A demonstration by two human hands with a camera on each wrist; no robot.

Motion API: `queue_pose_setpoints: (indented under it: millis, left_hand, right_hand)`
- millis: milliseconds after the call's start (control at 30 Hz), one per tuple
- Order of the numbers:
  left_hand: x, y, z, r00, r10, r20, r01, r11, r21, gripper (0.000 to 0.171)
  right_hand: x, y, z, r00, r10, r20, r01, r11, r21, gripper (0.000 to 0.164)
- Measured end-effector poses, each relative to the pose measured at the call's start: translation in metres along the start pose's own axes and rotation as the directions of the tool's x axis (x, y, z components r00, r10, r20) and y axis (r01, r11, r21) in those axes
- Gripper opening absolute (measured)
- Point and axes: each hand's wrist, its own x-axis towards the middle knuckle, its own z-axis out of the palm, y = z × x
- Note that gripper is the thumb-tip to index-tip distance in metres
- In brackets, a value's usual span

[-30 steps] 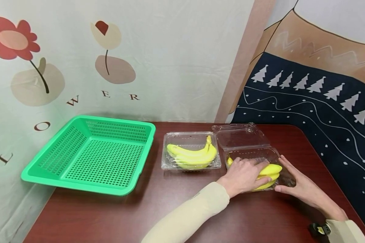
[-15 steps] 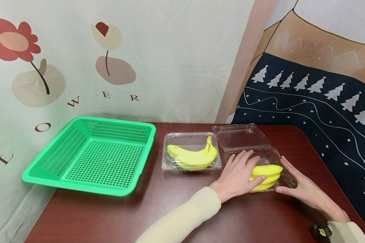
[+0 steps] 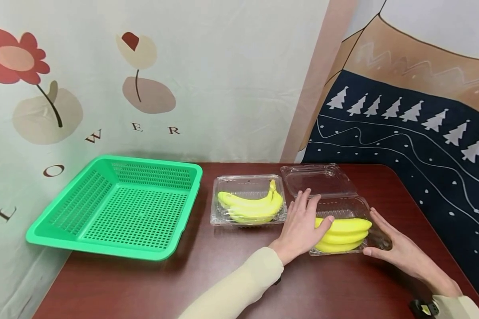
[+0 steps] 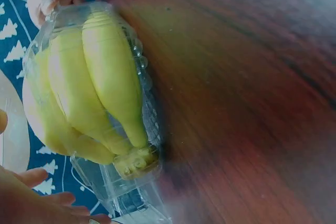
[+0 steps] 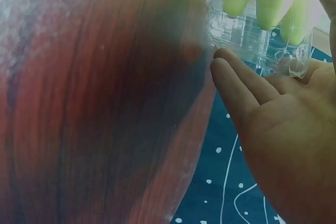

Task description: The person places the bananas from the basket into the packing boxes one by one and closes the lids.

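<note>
A bunch of yellow bananas [image 3: 343,237] lies in a clear plastic clamshell [image 3: 341,204], whose lid [image 3: 317,179] is folded back. My left hand [image 3: 301,228] is at the left end of this clamshell, its fingers spread and straight; it hides the stem end in the head view. That stem end of the bananas [image 4: 94,87] shows in the left wrist view. At the opposite end my right hand [image 3: 401,252] has its fingers and thumb apart beside the clamshell wall. In the right wrist view, the fingers of my right hand [image 5: 294,124] extend along the clamshell [image 5: 247,40].
A second clamshell [image 3: 219,217], closed, holds another bunch of bananas [image 3: 255,207] just to the left. Farther left stands a green perforated basket [image 3: 115,250]. The dark red table [image 3: 223,261] meets printed curtains [image 3: 231,88] at its back and right.
My left hand has come off the bananas and shifted left, its fingers straightening, so more of the bunch shows. My right hand has stayed at the clamshell's right end.
</note>
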Motion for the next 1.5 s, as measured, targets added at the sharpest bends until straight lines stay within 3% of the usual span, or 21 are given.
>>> queue_pose_setpoints:
  millis: [133, 267, 500, 733, 1133, 1500]
  left_hand:
    - [0.006, -0.001, -0.001, 0.998, -0.060, -0.007, 0.058, 0.988, -0.145, 0.064]
    - [0.012, -0.002, -0.003, 0.991, -0.136, -0.014, 0.126, 0.950, -0.285, 0.063]
    - [0.020, -0.001, -0.004, 0.972, -0.233, -0.019, 0.206, 0.893, -0.400, 0.061]
    - [0.028, 0.002, -0.006, 0.950, -0.312, -0.018, 0.271, 0.854, -0.445, 0.061]
    - [0.036, -0.001, -0.010, 0.929, -0.368, 0.037, 0.348, 0.836, -0.425, 0.063]
    - [0.042, -0.003, -0.013, 0.913, -0.399, 0.082, 0.393, 0.806, -0.443, 0.065]
  right_hand:
    - [0.000, -0.001, -0.001, 1.000, 0.022, 0.010, -0.022, 1.000, 0.011, 0.104]
    - [0.001, -0.003, -0.005, 0.999, 0.049, 0.019, -0.049, 0.999, -0.013, 0.102]
    - [0.016, -0.004, -0.017, 0.998, 0.057, 0.026, -0.056, 0.998, -0.033, 0.089]
    - [0.042, -0.008, -0.026, 0.994, 0.101, 0.043, -0.099, 0.994, -0.045, 0.085]
    - [0.075, -0.008, -0.027, 0.977, 0.192, 0.089, -0.193, 0.981, 0.005, 0.082]
    - [0.087, -0.002, -0.026, 0.976, 0.181, 0.119, -0.194, 0.976, 0.100, 0.080]
